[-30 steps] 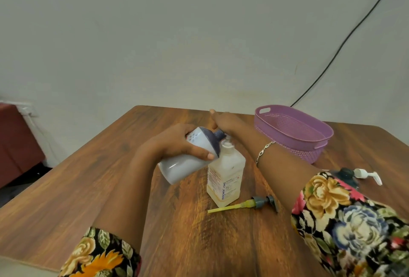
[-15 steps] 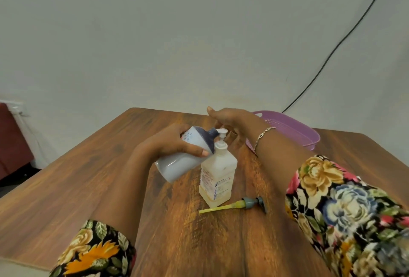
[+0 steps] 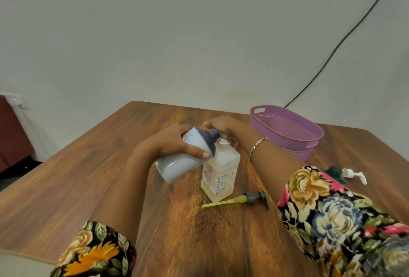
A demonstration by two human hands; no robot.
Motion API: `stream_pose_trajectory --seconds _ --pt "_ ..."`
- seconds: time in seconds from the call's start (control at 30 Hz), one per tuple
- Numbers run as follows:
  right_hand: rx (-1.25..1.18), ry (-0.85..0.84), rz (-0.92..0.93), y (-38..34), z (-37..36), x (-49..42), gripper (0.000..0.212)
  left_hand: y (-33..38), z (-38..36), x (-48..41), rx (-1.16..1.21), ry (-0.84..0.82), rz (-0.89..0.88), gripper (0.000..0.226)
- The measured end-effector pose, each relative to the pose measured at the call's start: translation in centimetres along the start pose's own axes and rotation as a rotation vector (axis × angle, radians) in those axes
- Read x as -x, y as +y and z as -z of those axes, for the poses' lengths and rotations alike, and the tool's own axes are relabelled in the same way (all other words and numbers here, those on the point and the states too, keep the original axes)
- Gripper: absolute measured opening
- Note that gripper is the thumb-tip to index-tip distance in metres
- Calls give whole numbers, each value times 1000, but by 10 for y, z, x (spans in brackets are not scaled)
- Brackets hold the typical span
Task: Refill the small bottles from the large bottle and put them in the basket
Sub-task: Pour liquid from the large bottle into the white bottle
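While the left hand (image 3: 172, 146) is gripping the big bottle (image 3: 177, 166), tipping it over the mouth of the small bottle (image 3: 221, 177), the right hand (image 3: 223, 125) is holding that neck, so I'm guessing we're mid-refill, pump (image 3: 247, 198) lying in front, basket (image 3: 296, 151) to its right getting nothing yet.

The small bottle (image 3: 221, 172) stands on the table (image 3: 88, 177), a loose pump (image 3: 243, 199) before it, the basket (image 3: 287, 126) behind-right.

White large bottle (image 3: 177, 166) tilts over upright yellowish small bottle (image 3: 221, 170), purple basket (image 3: 294, 152) nearby.
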State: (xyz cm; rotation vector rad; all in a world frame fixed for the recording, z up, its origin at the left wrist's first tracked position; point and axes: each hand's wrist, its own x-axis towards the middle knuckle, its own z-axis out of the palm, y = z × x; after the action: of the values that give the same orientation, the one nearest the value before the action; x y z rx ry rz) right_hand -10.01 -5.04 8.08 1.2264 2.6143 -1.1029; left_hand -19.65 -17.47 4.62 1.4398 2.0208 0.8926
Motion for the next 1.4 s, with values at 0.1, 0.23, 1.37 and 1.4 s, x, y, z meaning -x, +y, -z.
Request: stream_pose_trajectory --seconds 0.1,0.23,1.37,1.4 --pt "-192 -109 -39 -1 3 0 60 5 3 1 30 11 -22 30" --pt "-411 -114 -22 3 1 -9 45 7 3 0 34 9 -15 39" --pt "-56 16 22 5 -6 -34 32 5 6 -2 1 -7 11 31" --pt "-4 53 5 5 -9 -38 23 2 5 -3 -4 -11 17 32"
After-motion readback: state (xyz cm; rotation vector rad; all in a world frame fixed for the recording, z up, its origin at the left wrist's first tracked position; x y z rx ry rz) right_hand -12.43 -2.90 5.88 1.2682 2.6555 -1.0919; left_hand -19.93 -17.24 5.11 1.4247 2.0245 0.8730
